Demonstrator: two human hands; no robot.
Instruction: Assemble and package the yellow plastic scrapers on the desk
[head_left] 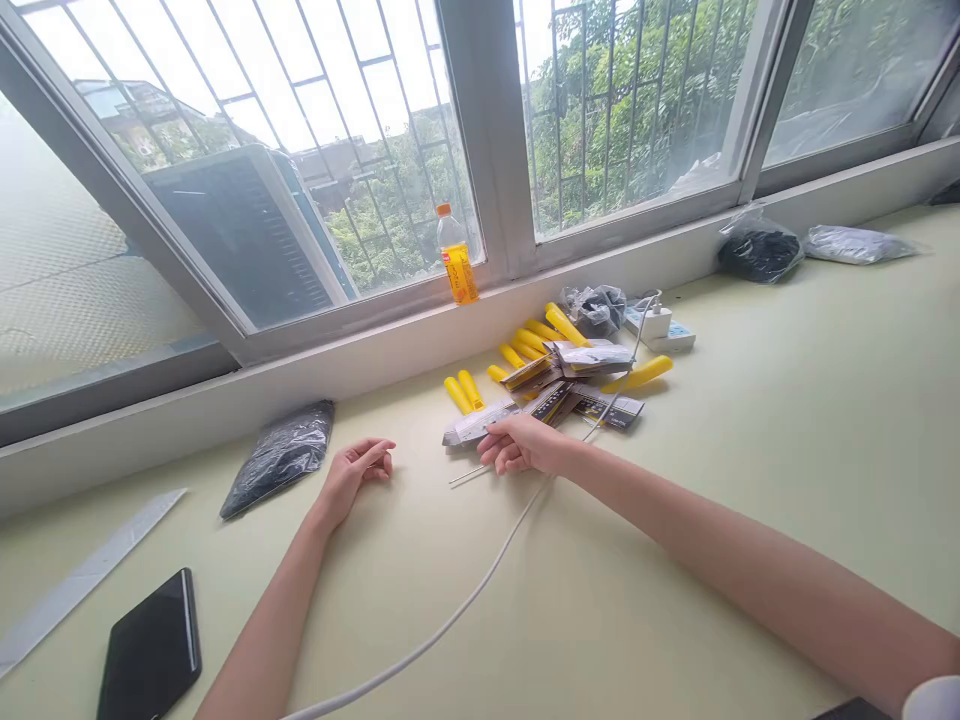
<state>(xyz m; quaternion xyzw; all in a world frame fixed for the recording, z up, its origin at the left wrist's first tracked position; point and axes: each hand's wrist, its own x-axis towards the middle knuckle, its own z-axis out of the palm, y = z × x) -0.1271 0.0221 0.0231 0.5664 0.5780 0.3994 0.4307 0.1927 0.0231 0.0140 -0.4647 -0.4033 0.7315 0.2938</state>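
My right hand (521,445) reaches across to the pile with its fingers curled. A thin metal rod (468,477) sticks out to the left from under its fingers, apparently gripped; the rest of it is hidden by the hand. Right behind the fingertips lies a clear-wrapped package (476,425), part of a heap of flat dark printed packages (551,400). My left hand (358,470) rests on the table with fingers loosely curled in and nothing visible in them. Around the heap lie several yellow handles (465,391), and another yellow handle (641,374) sits on its right.
A white cable (450,625) runs across the table past my right wrist to a white charger (654,322). A black phone (150,645), a dark bagged packet (281,458) and a clear strip (90,575) lie left. A drink bottle (457,262) stands on the ledge; bags (759,250) lie far right.
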